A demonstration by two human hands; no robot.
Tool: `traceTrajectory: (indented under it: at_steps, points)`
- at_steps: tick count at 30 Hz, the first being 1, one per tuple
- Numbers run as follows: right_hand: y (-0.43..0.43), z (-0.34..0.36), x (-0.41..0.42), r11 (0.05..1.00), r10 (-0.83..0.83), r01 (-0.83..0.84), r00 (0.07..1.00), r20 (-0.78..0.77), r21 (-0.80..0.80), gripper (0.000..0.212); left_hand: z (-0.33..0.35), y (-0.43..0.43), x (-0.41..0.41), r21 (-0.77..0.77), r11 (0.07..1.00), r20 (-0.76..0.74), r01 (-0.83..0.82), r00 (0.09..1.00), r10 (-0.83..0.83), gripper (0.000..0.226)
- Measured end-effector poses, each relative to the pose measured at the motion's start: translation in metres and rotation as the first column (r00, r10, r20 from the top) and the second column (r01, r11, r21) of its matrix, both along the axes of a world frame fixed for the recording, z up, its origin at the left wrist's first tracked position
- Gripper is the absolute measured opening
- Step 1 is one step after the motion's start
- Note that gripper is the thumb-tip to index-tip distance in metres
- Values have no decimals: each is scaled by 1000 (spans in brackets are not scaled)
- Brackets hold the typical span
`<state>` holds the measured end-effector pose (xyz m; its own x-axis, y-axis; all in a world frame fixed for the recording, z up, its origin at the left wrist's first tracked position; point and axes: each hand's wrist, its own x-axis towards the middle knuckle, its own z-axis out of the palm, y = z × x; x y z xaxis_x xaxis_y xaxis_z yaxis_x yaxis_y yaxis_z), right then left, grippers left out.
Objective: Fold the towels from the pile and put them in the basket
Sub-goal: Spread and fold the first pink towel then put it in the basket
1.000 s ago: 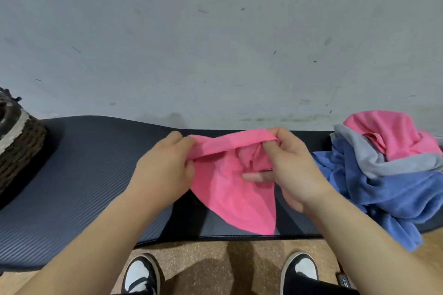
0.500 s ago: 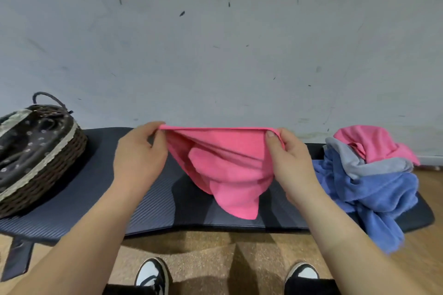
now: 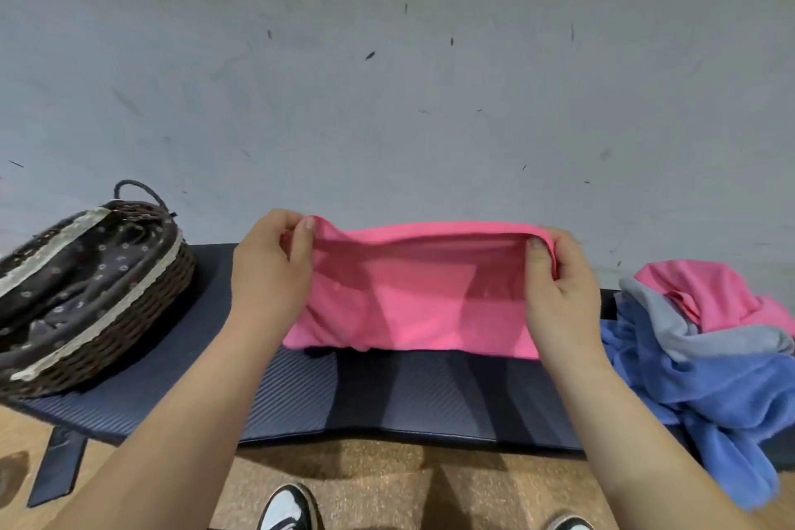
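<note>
The pink towel (image 3: pixel 413 297), mid-frame, is now stretched wider than before; the left hand (image 3: pixel 271 275) and right hand (image 3: pixel 559 293) pinch its top corners. The basket (image 3: pixel 99 314) is cut off at the left edge.

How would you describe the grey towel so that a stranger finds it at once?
A dark mat runs along the wall; a pile of towels sits at its right end. The grey towel lies between a pink towel above and blue towels below: the only grey cloth.
</note>
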<state>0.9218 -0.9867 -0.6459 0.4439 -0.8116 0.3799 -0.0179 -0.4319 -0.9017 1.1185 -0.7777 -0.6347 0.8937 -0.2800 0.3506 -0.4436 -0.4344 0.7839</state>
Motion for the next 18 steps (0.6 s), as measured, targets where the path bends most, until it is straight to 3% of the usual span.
traceTrajectory:
  at_steps: [5,8,10,12,14,16,18]
  points:
    - [-14,-1,-20,971,-27,29,1000,15,-236,23,11,13,-3,-32,993,185,118,977,-110,10]
    - [-23,-11,-38,932,68,-97,993,-94,-349,23,3,37,-12,112,979,59,168,983,-176,15]
    - [-23,-22,-49,890,169,-275,940,-297,-363,25,-9,52,-17,316,910,-61,268,963,-263,19]
    - [-21,-39,-58,831,302,-508,754,-584,-226,20,-26,63,-20,541,738,-213,403,915,-343,19]
    - [-17,-58,-64,773,368,-635,471,-801,-18,27,-40,70,-24,658,551,-360,513,857,-369,17]
    - [-17,-67,-69,764,382,-629,262,-886,144,34,-48,73,-26,722,405,-443,561,824,-353,12]
    - [-16,-67,-74,756,458,-585,155,-875,292,35,-50,72,-28,729,373,-490,574,818,-302,8]
